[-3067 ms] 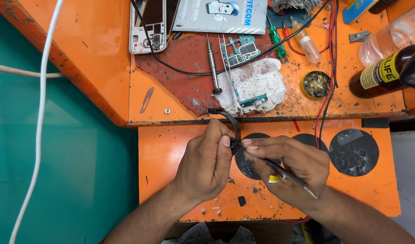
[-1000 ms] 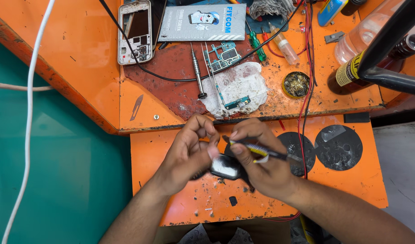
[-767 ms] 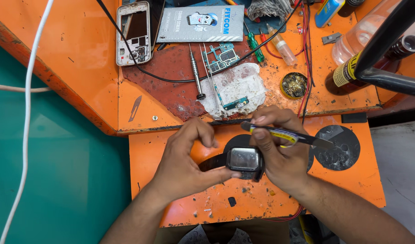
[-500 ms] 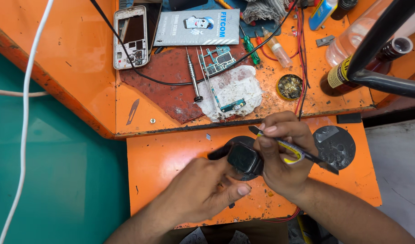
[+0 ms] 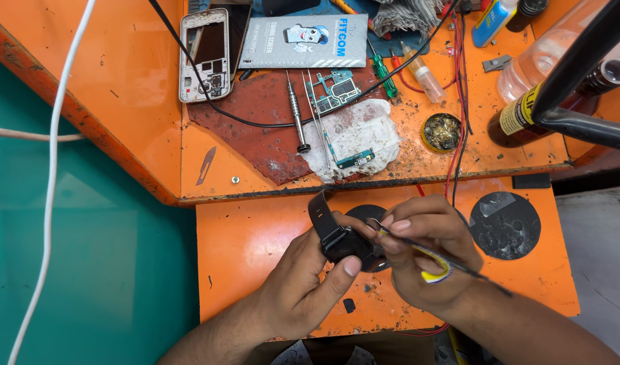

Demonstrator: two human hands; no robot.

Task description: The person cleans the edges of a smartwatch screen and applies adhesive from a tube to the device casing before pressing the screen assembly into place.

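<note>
Left hand (image 5: 303, 284) pinches black watch (image 5: 338, 240), strap up-left. Right hand (image 5: 425, 260) pinches thin tool (image 5: 445, 260); tip touches watch from right, long axis slanting down-right.

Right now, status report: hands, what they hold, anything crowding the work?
Left hand grips black smartwatch, strap up. Right hand holds thin tweezers, tip at watch edge. Nothing between the hands.
</note>
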